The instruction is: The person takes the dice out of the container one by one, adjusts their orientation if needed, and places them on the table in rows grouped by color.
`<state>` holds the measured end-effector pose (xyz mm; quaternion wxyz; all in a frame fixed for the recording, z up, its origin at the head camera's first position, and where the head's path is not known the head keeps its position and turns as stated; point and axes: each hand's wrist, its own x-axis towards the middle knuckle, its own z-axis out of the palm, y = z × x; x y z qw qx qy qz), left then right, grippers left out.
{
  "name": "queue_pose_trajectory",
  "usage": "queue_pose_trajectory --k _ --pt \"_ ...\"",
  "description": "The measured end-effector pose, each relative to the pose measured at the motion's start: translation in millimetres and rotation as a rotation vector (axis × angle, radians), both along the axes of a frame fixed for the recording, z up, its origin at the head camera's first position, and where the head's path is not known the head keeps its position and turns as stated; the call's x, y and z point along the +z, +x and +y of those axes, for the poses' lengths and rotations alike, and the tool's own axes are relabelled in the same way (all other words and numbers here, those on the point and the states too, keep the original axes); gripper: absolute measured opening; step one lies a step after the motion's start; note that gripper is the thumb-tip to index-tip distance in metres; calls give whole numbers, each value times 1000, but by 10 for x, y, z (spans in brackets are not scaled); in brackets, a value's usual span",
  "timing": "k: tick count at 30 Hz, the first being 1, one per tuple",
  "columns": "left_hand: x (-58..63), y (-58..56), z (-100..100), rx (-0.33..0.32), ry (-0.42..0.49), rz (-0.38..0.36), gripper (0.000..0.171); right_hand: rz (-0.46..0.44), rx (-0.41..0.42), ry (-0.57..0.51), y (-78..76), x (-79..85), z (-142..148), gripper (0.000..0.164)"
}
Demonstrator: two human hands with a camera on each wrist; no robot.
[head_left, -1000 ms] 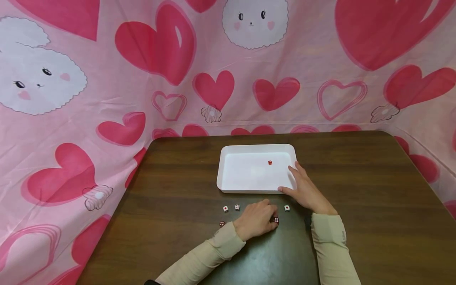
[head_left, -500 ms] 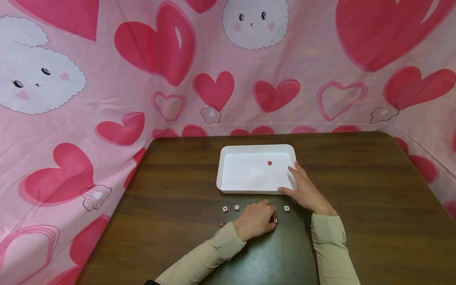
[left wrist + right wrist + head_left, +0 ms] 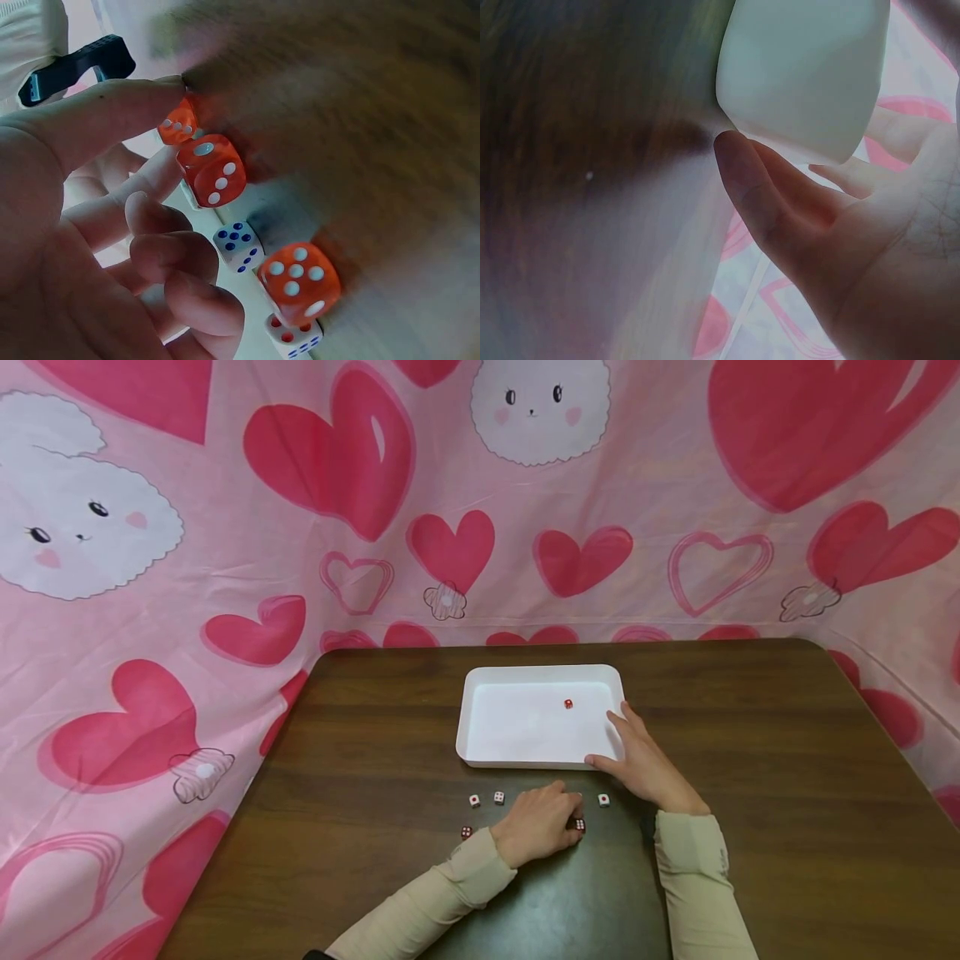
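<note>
My left hand point(image 3: 536, 822) is low over the table, thumb and index finger pinching a red die point(image 3: 580, 825) with white pips. In the left wrist view, this red die point(image 3: 178, 124) appears between thumb and index; the other fingers curl inward. Close by sit a second red die point(image 3: 214, 172), a third red die point(image 3: 300, 285) and white dice point(image 3: 238, 246). My right hand point(image 3: 648, 764) holds the white tray point(image 3: 540, 765) at its near right corner, thumb on the near side and fingers over the right rim. One red die point(image 3: 568, 703) lies inside the tray.
Left of my left hand lie two white dice point(image 3: 486, 798) and a red die point(image 3: 467, 832). Between my hands lies another white die point(image 3: 603, 800). A pink heart-patterned cloth point(image 3: 450, 468) hangs behind the brown table point(image 3: 787, 735).
Almost nothing has moved. Both hands keep their places, and the die at the left fingertips has shifted very slightly, with a small drift of the whole view.
</note>
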<state>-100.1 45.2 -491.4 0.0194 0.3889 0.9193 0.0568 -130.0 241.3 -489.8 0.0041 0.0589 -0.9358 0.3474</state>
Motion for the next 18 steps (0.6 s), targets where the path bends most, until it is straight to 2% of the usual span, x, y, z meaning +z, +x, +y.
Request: queue_pose_trajectory --k 18 --pt "-6 4 -14 -5 4 -1 15 -5 3 4 -8 -4 8 91"
